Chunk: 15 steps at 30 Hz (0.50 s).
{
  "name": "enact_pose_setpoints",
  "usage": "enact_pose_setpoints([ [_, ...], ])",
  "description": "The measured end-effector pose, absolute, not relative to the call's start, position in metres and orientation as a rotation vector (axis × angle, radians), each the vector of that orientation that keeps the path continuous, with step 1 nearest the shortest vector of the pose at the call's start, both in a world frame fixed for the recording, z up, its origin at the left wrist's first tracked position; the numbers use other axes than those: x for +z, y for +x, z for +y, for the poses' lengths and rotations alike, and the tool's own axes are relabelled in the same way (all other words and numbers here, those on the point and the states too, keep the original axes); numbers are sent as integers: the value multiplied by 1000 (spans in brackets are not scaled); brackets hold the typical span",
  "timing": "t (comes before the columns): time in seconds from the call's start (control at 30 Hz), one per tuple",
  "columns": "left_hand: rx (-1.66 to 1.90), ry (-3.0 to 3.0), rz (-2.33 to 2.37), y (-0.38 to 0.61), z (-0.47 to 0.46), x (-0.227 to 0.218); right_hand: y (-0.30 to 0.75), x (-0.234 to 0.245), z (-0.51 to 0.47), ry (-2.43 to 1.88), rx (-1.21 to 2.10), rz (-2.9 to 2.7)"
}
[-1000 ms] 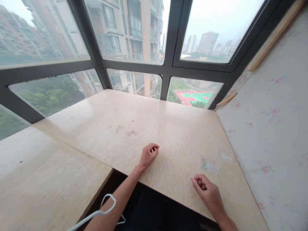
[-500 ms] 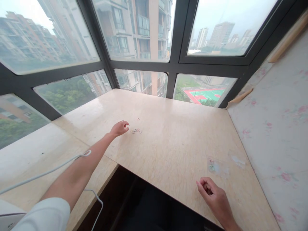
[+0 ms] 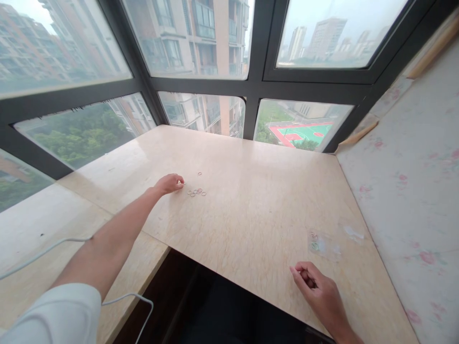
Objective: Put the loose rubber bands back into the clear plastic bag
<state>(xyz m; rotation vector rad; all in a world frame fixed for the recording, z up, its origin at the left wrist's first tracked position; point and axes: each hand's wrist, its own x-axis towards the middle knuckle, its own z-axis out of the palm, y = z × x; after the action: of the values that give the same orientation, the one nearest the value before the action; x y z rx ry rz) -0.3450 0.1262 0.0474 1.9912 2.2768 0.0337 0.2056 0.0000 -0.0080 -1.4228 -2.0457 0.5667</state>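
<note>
Over the far left part of the tabletop, my left hand [image 3: 170,183] pinches a small pale ring [image 3: 184,183] between thumb and fingertips, close to the surface. Just to its right lies a loose cluster of several small thin coloured rings [image 3: 197,192], probably elastic bands. One separate reddish ring [image 3: 200,174] lies behind the cluster. My right hand [image 3: 321,291] rests near the front edge at the right, its fingers curled in with nothing visible in them. Beyond it is a clear plastic bag [image 3: 326,246] with pink and green rings [image 3: 314,243] at its left side.
The beige marble-patterned tabletop [image 3: 247,205] ends in a front edge above a dark gap [image 3: 215,296]. A white cable [image 3: 46,253] runs by my left arm. Another scrap of clear plastic [image 3: 353,232] lies near the papered wall [image 3: 405,215]. Dark-framed windows [image 3: 251,91] stand behind.
My view has shifted slightly, so most things sit a little further left and higher. My left hand stays beside the rings, its fingers pinched closer; my right hand keeps its curled pose.
</note>
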Motion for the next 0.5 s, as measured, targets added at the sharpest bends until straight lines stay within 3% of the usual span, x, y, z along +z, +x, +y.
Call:
enact_pose_setpoints([
  [0.33, -128, 2002, 2228, -339, 134, 52, 204, -6, 0, -1441, 551, -2053],
  [0.5, 8, 2073, 2198, -321, 133, 59, 201, -2, 1, -1432, 568, -2036],
])
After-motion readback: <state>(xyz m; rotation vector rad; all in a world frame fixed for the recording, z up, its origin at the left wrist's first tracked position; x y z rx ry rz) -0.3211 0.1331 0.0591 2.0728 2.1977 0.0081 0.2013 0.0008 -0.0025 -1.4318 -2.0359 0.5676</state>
